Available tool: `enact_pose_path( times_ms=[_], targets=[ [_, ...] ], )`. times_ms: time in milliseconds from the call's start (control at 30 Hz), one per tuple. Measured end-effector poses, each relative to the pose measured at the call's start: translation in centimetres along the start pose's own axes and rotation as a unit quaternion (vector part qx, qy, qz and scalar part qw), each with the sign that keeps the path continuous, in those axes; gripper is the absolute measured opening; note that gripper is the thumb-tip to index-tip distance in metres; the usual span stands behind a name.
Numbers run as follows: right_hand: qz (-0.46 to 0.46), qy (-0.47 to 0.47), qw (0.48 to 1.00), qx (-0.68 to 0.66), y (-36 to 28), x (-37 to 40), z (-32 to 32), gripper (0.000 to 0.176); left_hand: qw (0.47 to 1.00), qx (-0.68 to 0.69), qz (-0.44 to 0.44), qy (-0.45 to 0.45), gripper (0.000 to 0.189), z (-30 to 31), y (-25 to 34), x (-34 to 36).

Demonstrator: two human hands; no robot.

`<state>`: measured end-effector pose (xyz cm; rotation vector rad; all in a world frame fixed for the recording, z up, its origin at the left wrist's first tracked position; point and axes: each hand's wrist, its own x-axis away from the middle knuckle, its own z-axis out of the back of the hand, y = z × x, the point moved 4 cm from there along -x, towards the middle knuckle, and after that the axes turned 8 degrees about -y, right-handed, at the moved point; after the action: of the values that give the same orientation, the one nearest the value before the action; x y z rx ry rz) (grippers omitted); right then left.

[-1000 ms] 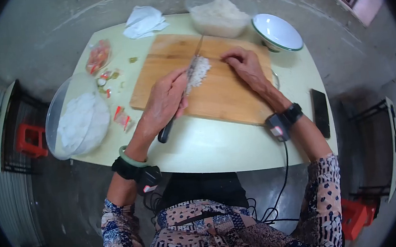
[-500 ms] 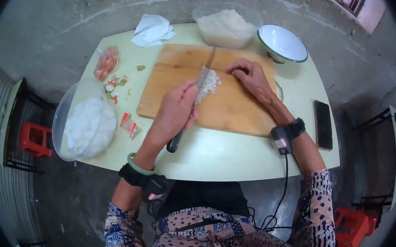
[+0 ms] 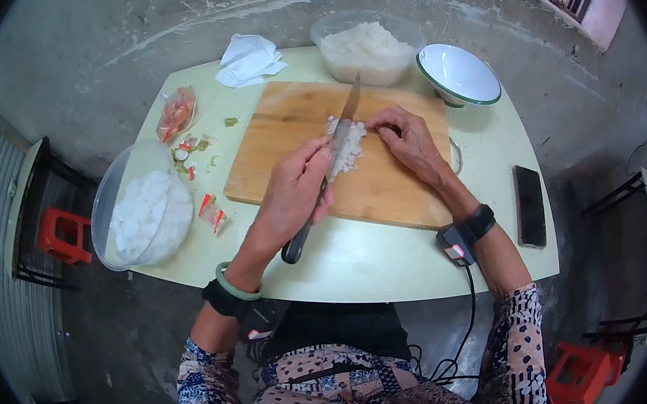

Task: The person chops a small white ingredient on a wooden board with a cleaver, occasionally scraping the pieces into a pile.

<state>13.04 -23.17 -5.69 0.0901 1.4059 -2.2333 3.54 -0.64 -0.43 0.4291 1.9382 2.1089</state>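
Observation:
My left hand (image 3: 297, 191) is closed around the black handle of a knife (image 3: 348, 106), its blade slanting away from me over a small pile of chopped white pieces (image 3: 348, 153). The pile lies on a wooden cutting board (image 3: 271, 145), partly covered by the blade. At the pile's right edge is my right hand (image 3: 409, 141), fingers curled with the tips drawn together over the board. Whatever those fingertips may hold is too small to make out.
Left on the table stands a clear bowl of white chunks (image 3: 150, 219), near wrappers (image 3: 211, 211) and a bag of red-wrapped items (image 3: 176, 113). Behind the board are a crumpled white cloth or tissue (image 3: 250, 59), a tub of shredded white food (image 3: 367, 50) and an enamel bowl (image 3: 459, 72). A phone (image 3: 529, 205) lies right.
The knife has shifted slightly right across the pile with my left hand. My right fingertips have come closer to the pile's edge. The whole view has tilted a little.

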Motion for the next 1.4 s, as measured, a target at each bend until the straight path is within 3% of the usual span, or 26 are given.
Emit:
enact_pose_path(
  times_ms=[100,233,300,467,600,667,800,967,1033,1133,1400],
  targets=[
    [0.013,0.011,0.999,0.029,-0.5,-0.1,0.0,0.020,0.996,-0.084,-0.013,-0.026,0.044,-0.3,-0.3,-0.4],
    [0.016,0.006,0.997,0.076,-0.2,-0.1,0.3,0.022,0.998,-0.034,0.030,-0.032,0.044,-0.7,0.3,0.3],
    [0.020,0.009,0.998,0.062,-0.1,-0.3,0.3,0.022,0.997,-0.074,-0.015,0.007,0.045,-0.5,0.1,0.0],
    [0.014,0.010,1.000,0.019,0.0,0.2,0.3,0.022,0.998,-0.050,0.046,-0.017,0.043,-0.6,0.8,0.5],
    [0.012,0.012,0.999,0.027,0.0,0.0,0.1,0.022,0.999,-0.033,0.014,0.001,0.042,-0.6,-0.3,0.0],
    [0.017,0.024,0.999,0.026,0.0,-0.2,0.3,0.021,0.994,-0.102,0.001,-0.046,0.041,-0.6,-0.1,0.1],
    [0.021,0.031,0.999,0.033,-0.1,-0.1,0.2,0.018,0.999,-0.045,0.006,-0.004,0.040,-0.9,0.0,0.7],
    [0.005,0.047,0.998,0.049,-0.4,0.3,0.3,0.015,0.997,-0.072,-0.004,-0.011,0.040,-0.7,0.0,0.7],
    [0.065,0.051,0.987,0.138,-0.7,0.2,0.1,0.014,0.998,-0.056,0.004,-0.011,0.040,-1.0,0.4,0.7],
    [0.064,0.060,0.972,0.218,-0.7,0.2,0.2,0.015,0.996,-0.075,0.005,-0.037,0.042,-1.7,-0.4,-0.2],
    [0.034,0.096,0.980,0.172,-0.1,0.3,0.5,0.015,0.998,-0.057,0.008,-0.024,0.043,-2.9,-0.2,0.0]
  ],
)
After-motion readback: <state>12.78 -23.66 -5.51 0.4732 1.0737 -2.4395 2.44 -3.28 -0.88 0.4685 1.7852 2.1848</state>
